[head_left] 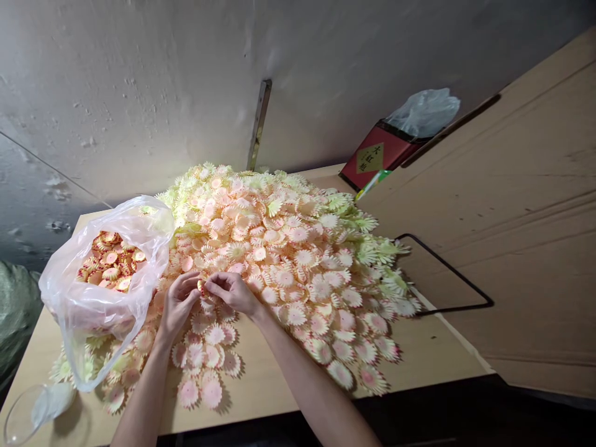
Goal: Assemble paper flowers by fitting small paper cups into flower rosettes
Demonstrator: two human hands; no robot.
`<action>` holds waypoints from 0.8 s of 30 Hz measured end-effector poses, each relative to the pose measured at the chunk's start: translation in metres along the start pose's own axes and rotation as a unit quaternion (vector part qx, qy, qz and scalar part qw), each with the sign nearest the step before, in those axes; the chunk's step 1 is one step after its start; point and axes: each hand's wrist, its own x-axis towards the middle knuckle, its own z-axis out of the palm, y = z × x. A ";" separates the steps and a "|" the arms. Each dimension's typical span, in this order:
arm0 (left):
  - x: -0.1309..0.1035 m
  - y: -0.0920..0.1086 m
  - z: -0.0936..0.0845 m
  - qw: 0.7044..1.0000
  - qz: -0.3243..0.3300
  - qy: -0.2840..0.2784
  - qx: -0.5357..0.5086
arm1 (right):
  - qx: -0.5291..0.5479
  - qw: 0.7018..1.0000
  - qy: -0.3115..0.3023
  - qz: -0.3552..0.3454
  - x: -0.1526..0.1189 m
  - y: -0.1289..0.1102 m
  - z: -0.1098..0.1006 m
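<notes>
In the head view my left hand [179, 301] and my right hand [236, 294] meet over the near side of a big pile of artificial flower petals [279, 242]. Between their fingertips is a small yellow and red flower petal piece [201, 285], pinched from both sides. Its lower part and the fingertip contact are too small to make out fully. The pile's pieces are round with scalloped edges, pink and cream in the middle and pale green at the fringes. Left of my hands stands an open white plastic bag [149, 248] holding smaller yellow and red flower pieces [112, 261].
Everything lies on a light wooden table [261, 385] against a grey wall [186, 93]. A clear plastic cup [40, 410] lies at the front left corner. At the back right are a red box [372, 158] topped with clear plastic, cardboard [512, 248] and a black metal loop [454, 264].
</notes>
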 end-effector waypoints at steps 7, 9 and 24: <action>0.000 -0.003 -0.001 1.000 0.003 0.004 0.002 | 0.048 0.998 -0.026 0.016 -0.001 0.002 -0.001; 0.001 -0.004 -0.001 1.000 0.010 0.003 0.005 | 0.056 0.997 -0.041 0.022 -0.001 0.003 -0.002; 0.003 -0.003 -0.002 1.000 0.001 -0.018 -0.013 | 0.096 0.994 -0.045 0.019 0.002 -0.003 -0.004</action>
